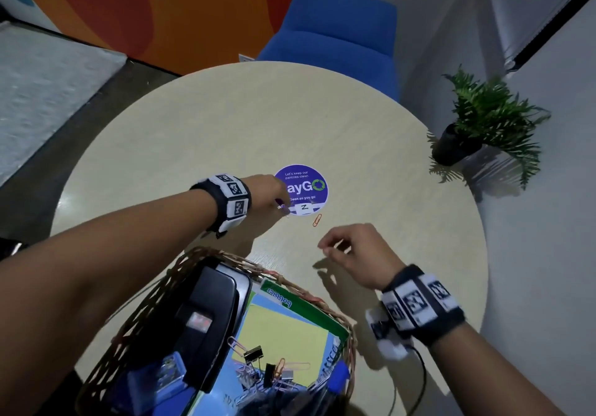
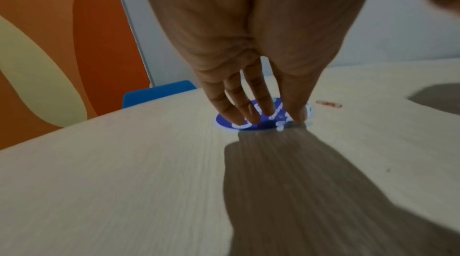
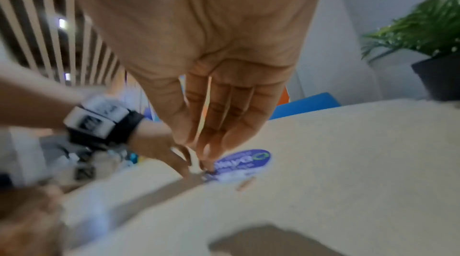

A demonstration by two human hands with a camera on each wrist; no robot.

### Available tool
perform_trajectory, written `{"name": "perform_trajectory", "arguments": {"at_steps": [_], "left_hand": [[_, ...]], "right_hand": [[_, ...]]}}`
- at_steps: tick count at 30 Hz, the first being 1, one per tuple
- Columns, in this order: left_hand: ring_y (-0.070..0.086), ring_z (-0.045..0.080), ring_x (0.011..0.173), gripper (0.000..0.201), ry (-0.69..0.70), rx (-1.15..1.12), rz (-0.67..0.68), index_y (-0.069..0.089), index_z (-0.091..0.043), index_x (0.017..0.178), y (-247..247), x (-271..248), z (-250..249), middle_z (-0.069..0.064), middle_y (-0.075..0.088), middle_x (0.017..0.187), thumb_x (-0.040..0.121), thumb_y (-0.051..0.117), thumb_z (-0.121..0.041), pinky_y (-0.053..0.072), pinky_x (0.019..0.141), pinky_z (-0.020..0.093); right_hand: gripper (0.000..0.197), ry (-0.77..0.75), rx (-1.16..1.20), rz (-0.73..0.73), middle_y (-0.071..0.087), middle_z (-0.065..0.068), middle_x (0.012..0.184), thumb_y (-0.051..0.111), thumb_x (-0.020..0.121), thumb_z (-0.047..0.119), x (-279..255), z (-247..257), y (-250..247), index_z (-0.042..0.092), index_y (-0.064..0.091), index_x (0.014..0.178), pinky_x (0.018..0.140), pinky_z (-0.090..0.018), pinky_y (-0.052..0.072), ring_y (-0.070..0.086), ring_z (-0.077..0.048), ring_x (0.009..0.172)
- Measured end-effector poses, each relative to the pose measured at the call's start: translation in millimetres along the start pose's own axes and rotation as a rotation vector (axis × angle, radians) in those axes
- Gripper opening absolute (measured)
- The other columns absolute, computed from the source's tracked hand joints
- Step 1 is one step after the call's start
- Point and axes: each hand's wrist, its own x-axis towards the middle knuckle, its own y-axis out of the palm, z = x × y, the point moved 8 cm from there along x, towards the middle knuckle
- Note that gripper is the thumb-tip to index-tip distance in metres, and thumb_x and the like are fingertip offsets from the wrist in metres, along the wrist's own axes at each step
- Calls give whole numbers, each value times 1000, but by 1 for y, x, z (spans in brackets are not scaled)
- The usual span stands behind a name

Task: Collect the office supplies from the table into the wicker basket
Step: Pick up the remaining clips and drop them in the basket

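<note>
My left hand (image 1: 280,198) reaches down onto the left edge of a round purple sticker (image 1: 306,186) and pinches a purple paper clip (image 1: 283,207) between thumb and forefinger; its other fingers (image 2: 251,116) point straight down at the table. An orange paper clip (image 1: 317,219) lies loose on the table just right of it, also seen as the orange paper clip (image 2: 328,104) in the left wrist view. My right hand (image 1: 325,249) hovers empty below that clip, fingers loosely curled. The wicker basket (image 1: 225,256) stands at the near edge, holding a black stapler, a notebook, sticky notes and several clips.
The round beige table (image 1: 225,125) has a potted fern (image 1: 483,115) at its right edge against the wall. A blue chair (image 1: 338,35) stands behind the far edge. A thin cable trails from my right wrist near the basket.
</note>
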Motion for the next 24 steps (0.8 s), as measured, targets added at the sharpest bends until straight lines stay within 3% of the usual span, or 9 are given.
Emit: {"name": "perform_trajectory", "arguments": {"at_steps": [3, 6, 10, 13, 17, 19, 21, 22, 24], "left_hand": [[60, 26, 103, 24, 38, 16, 10, 72, -19, 103, 12, 13, -6, 2, 64, 112, 88, 57, -28, 49, 89, 35], [60, 28, 95, 15, 26, 32, 11, 70, -13, 92, 12, 25, -5, 6, 63, 105, 83, 59, -18, 49, 81, 33], [58, 29, 84, 9, -22, 89, 93, 64, -15, 78, 21, 33, 0, 11, 67, 99, 77, 59, -8, 37, 68, 26], [48, 25, 75, 16, -53, 107, 136, 54, -18, 74, 26, 34, 3, 9, 63, 91, 77, 56, -3, 35, 67, 25], [45, 27, 71, 15, -77, 121, 151, 48, -17, 67, 24, 27, 4, 6, 52, 77, 79, 52, -8, 37, 64, 27], [47, 27, 70, 11, -93, 102, 105, 56, -15, 73, 9, 16, 1, 5, 53, 75, 84, 54, -18, 41, 66, 29], [52, 27, 73, 17, -64, 30, 28, 64, -13, 90, -15, 1, -9, 5, 57, 79, 87, 56, -29, 45, 71, 29], [55, 27, 76, 18, -35, -24, -17, 65, -15, 96, -28, -9, -17, 5, 61, 82, 86, 59, -29, 47, 75, 29], [58, 23, 77, 14, 67, -110, -106, 66, -16, 95, -48, -32, -37, 5, 69, 85, 83, 65, -23, 47, 75, 29]], "right_hand": [[17, 82, -134, -49, 64, 13, 78, 57, 85, 12, 39, -31, 10, 21, 70, 92, 65, -18, 43, 60, 0, 70], [19, 28, -252, -74, 67, 3, 105, 55, 86, 12, 70, -42, 28, 20, 67, 97, 79, -31, 51, 63, -20, 95], [21, -116, -388, -115, 65, -3, 118, 61, 86, 7, 81, -42, 39, 14, 70, 104, 78, -37, 54, 58, -27, 105], [18, -94, -350, -139, 68, -5, 107, 60, 84, 5, 75, -54, 35, 11, 74, 94, 79, -35, 52, 61, -26, 97], [13, 53, -223, -148, 66, -2, 91, 59, 82, 8, 60, -82, 24, 15, 69, 80, 76, -36, 51, 62, -24, 85], [12, 123, -210, -112, 64, -1, 87, 58, 82, 8, 52, -90, 23, 16, 64, 75, 75, -37, 51, 62, -26, 84], [10, 168, -213, -94, 68, -3, 88, 57, 82, 10, 43, -94, 21, 16, 64, 76, 76, -37, 52, 63, -28, 84], [10, 190, -213, -92, 70, -5, 88, 57, 83, 12, 38, -94, 20, 16, 64, 77, 76, -37, 53, 64, -29, 83], [10, 241, -180, -114, 72, -7, 86, 58, 83, 13, 25, -95, 16, 18, 64, 76, 76, -37, 54, 65, -30, 82]]}}
